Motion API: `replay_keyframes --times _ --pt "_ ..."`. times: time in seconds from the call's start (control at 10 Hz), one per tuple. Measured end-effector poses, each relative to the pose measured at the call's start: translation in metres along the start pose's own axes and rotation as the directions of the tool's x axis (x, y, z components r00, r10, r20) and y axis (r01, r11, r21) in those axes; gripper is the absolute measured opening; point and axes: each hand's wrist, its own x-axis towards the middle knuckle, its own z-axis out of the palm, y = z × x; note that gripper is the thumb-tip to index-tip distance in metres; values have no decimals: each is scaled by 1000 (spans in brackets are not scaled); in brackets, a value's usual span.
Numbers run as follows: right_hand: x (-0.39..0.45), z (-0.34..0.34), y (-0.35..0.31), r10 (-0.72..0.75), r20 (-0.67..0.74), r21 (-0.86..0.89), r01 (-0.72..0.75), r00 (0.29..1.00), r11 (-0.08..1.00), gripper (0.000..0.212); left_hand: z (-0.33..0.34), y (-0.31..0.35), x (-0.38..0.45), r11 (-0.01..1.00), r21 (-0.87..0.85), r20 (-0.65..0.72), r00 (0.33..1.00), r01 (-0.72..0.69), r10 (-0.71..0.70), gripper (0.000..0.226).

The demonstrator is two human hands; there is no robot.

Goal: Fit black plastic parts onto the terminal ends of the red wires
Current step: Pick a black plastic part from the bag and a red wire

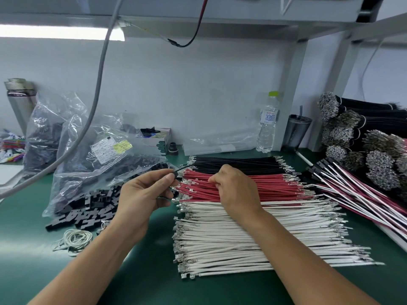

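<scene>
Fingers of the left hand (145, 190) pinch a small black plastic part (175, 174) at thumb tip. Fingers of the right hand (233, 188), curled, pick at the flat row of red insulated wires (275, 188), their metal terminal ends just beside the left thumb. Beyond the fingers lie black wires (237, 165).
</scene>
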Motion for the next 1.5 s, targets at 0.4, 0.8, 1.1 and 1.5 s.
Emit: replay_keyframes --times 0.4,0.8,1.1,1.5 --pt "-5 -41 41 152 140 175 -176 978 969 15 -2 7 -1 997 -73 -2 1000 -8 8 20" --pt "-10 -38 13 21 297 9 -25 955 1000 21 -3 6 -1 998 -51 5 999 40 -40 24" --pt "-15 -55 3 -32 140 485 -41 990 873 7 -6 9 -1 989 -105 73 993 100 -92 21" --pt "-20 -56 -16 -103 97 406 55 990 912 5 -1 12 -7 985 -91 179 975 149 -131 24"
